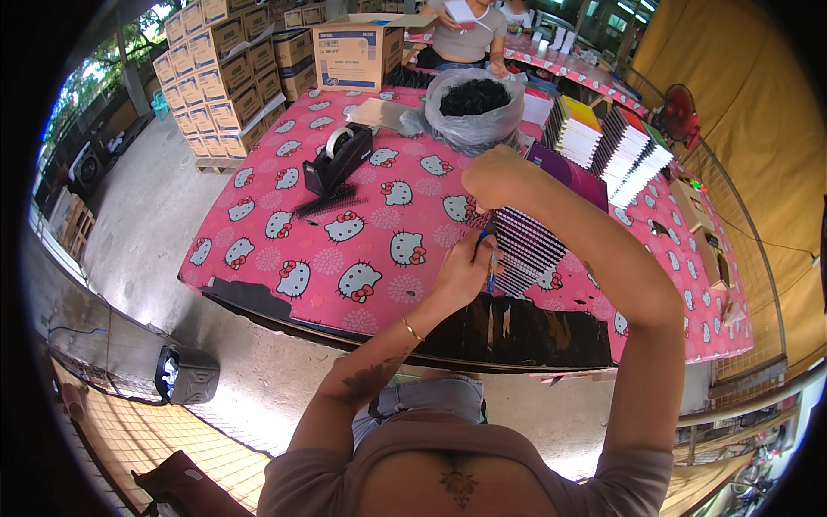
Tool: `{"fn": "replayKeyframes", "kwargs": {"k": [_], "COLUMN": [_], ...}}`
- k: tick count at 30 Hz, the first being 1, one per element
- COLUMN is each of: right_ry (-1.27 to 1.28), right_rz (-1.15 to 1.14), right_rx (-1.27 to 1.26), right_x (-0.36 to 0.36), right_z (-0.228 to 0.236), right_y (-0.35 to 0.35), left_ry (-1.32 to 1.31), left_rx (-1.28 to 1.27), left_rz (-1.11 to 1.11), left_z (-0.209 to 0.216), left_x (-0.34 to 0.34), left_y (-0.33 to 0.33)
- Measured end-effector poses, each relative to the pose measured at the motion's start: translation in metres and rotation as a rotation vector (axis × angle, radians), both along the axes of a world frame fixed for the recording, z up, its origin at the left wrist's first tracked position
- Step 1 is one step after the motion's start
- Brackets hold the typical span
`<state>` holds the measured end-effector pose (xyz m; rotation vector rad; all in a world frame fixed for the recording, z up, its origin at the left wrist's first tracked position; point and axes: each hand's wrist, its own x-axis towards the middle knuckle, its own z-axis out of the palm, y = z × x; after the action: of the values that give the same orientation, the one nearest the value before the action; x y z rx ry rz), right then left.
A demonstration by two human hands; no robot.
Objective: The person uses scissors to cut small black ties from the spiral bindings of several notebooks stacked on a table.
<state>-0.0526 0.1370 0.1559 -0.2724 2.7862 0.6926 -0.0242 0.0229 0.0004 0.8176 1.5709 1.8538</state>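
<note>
My left hand (459, 274) is closed around blue-handled pliers (493, 269); their dark jaws point away from me, at the left edge of a stack of spiral-bound notebooks (530, 250). Black spiral bindings show as rows along that stack. Bent over its far left corner, my right hand (501, 179) has its fingers curled down near the plier jaws. What those fingers pinch is hidden behind the hand. Just beyond my right wrist lies a purple notebook (573, 177).
A plastic bag of black coils (475, 99) stands beyond my hands. To the left are a black tape dispenser (338, 161) and loose black coils (332, 201). Notebook stacks (620, 151) rise at the right. A cardboard box (349, 59) and another person (469, 39) are across the table.
</note>
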Motion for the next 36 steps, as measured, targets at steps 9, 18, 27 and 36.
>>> {"fn": "replayKeyframes", "kwargs": {"k": [9, 18, 27, 36], "right_ry": [-0.015, 0.004, 0.028, -0.003], "right_rz": [0.015, -0.073, -0.007, -0.021], "right_rx": [0.036, 0.097, 0.071, 0.079], "right_x": [0.002, -0.002, -0.004, -0.003], "right_z": [-0.006, -0.010, -0.028, -0.030], "right_y": [0.002, -0.018, -0.003, -0.009], "left_ry": [0.072, -0.175, -0.016, -0.098], "left_rx": [-0.062, 0.021, -0.048, 0.008], "left_rz": [-0.037, -0.059, 0.000, -0.033], "left_z": [0.008, -0.008, -0.003, -0.021], "left_x": [0.004, -0.002, 0.000, 0.008], "left_y": [-0.001, -0.002, 0.007, -0.002]}}
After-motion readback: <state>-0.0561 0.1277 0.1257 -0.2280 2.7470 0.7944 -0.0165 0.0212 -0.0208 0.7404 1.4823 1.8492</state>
